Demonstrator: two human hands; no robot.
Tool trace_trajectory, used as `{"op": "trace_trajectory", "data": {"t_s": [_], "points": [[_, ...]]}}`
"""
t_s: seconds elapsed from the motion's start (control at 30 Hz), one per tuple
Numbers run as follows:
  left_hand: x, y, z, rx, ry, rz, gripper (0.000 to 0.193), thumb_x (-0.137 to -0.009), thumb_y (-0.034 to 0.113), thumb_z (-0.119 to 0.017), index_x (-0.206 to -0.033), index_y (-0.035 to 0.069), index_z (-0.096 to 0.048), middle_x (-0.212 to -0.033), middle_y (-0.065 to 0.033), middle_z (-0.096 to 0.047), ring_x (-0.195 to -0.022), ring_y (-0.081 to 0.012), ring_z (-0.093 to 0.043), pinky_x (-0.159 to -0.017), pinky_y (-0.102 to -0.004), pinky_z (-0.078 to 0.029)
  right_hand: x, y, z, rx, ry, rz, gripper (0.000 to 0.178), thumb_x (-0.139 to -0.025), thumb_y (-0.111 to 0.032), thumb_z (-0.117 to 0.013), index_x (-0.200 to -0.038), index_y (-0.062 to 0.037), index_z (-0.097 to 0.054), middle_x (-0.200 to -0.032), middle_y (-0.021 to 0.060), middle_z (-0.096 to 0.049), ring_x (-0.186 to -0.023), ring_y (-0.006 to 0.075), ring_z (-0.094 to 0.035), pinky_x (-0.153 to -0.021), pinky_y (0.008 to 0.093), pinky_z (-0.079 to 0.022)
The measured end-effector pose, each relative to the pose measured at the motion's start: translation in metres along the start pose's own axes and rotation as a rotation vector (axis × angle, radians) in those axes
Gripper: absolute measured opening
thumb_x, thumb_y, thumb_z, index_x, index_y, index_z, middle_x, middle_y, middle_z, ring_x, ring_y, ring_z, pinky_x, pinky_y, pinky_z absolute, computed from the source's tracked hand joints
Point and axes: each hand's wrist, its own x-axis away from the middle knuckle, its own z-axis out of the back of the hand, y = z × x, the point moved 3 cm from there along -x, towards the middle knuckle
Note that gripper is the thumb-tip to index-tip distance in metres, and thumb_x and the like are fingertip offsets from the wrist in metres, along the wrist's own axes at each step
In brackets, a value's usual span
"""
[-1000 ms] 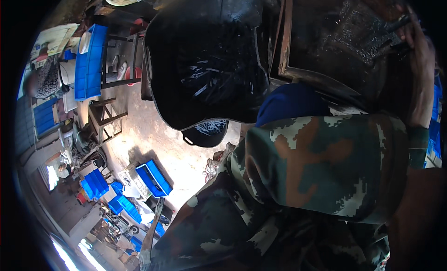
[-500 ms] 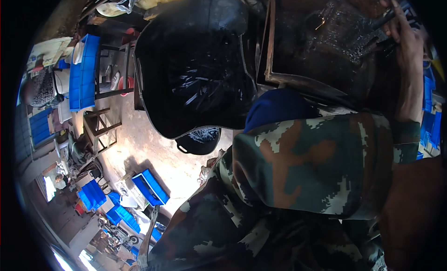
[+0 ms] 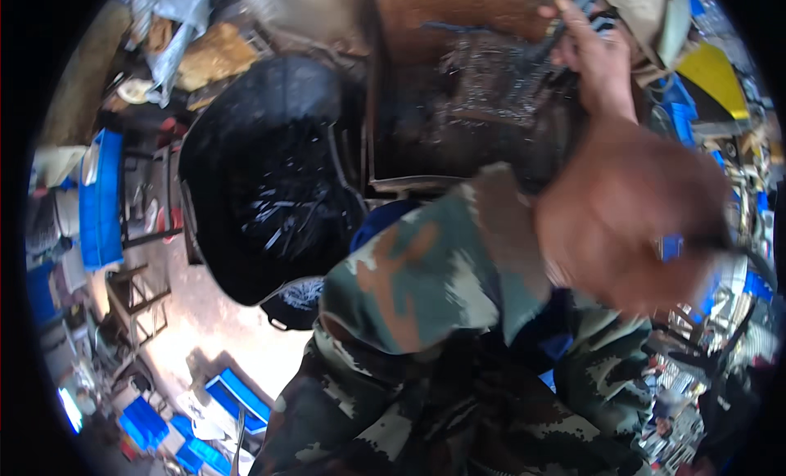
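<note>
My right hand (image 3: 598,54) is over the far right part of a dark, metal-edged trough (image 3: 417,181), its fingers closed round a dark rod-like tool whose exact kind I cannot make out. Beside it in the trough is a dark, glistening mass (image 3: 491,83). In front of me, my left arm in a camouflage sleeve (image 3: 434,271) crosses toward the right. My left hand (image 3: 647,214), very near the camera, is smeared by motion; its fingers cannot be read, and it hides part of my right forearm.
Left of the trough stands a big black tub (image 3: 217,255) with shiny thin strips inside. A smaller black basin (image 3: 282,319) with similar pieces sits below it. Blue bins (image 3: 100,202) and a wooden stool (image 3: 139,304) stand at the left. A yellow panel (image 3: 712,75) is at the right.
The view has swung, so the tub and trough sit farther left. My left forearm has come up across the picture and blurs. My right hand stays by the trough, still gripping the tool.
</note>
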Motion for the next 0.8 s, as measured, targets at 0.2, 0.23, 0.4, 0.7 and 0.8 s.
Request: {"op": "trace_trajectory", "data": {"t_s": [0.2,0.23,0.4,0.7,0.8], "points": [[-0.008,-0.046,0.027,0.076,0.084,0.311,0.017,-0.089,0.012,-0.061,-0.092,-0.003,-0.069,-0.068,-0.0092,-0.063,-0.069,-0.0081,-0.057,-0.063,-0.0286,-0.049,0.003,-0.010,-0.014,-0.258,0.112,-0.035,0.025,-0.093,-0.023,-0.070,-0.105,-0.0010,-0.071,-0.059,-0.0021,-0.056,-0.051,0.0069,-0.048,-0.048,0.0251,-0.040],[-0.003,-0.045,0.044,0.038,0.167,0.366,0.021,-0.091,0.009,-0.053,-0.076,-0.001,-0.064,-0.071,0.0026,-0.058,-0.063,-0.0040,-0.044,-0.058,-0.0214,-0.034,0.009,-0.010,-0.036,-0.170,0.079,-0.033,0.024,-0.092,-0.023,-0.071,-0.104,-0.0015,-0.071,-0.057,-0.0035,-0.053,-0.048,0.0066,-0.047,-0.046,0.0245,-0.040],[-0.006,-0.060,0.055,0.027,0.275,0.520,0.019,-0.091,0.013,-0.055,-0.084,0.003,-0.070,-0.071,0.0040,-0.057,-0.062,-0.0011,-0.042,-0.055,-0.0177,-0.030,0.006,-0.012,-0.020,-0.133,0.012,-0.040,0.023,-0.090,-0.023,-0.074,-0.096,-0.0026,-0.067,-0.085,0.0030,-0.072,-0.046,0.0083,-0.050,-0.044,0.0251,-0.045],[-0.006,-0.058,0.069,-0.024,0.249,0.658,0.020,-0.093,0.017,-0.054,-0.095,0.005,-0.070,-0.064,0.0055,-0.048,-0.053,-0.0024,-0.036,-0.049,-0.0200,-0.025,0.002,-0.012,-0.020,-0.107,0.041,-0.007,0.031,-0.090,-0.028,-0.074,-0.099,0.0000,-0.064,-0.086,0.0048,-0.072,-0.044,0.0098,-0.049,-0.044,0.0274,-0.045],[-0.003,-0.059,0.068,-0.067,0.219,0.718,0.022,-0.098,0.022,-0.056,-0.096,0.007,-0.071,-0.065,0.0065,-0.049,-0.054,-0.0019,-0.039,-0.049,-0.0203,-0.027,0.000,-0.009,-0.018,-0.112,0.047,-0.020,0.031,-0.090,-0.028,-0.074,-0.099,0.0000,-0.064,-0.085,0.0046,-0.072,-0.044,0.0101,-0.050,-0.043,0.0278,-0.045]]}}
